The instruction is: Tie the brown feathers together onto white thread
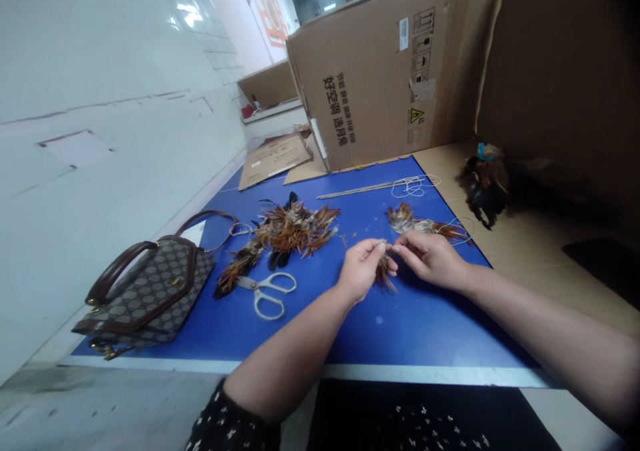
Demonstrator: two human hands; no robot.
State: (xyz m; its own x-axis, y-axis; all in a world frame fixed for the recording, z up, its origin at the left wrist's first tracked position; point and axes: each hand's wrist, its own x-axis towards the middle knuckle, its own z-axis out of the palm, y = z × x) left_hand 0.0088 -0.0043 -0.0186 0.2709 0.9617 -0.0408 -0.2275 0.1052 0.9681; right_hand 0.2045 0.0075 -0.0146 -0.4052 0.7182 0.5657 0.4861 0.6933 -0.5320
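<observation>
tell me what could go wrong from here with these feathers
The small feather bunch could slip or splay if the left hand's grip loosens. The scissors lie with blades against the large feather pile, so lifting them might drag feathers along. The looped white thread by the thin rod could tangle.
</observation>
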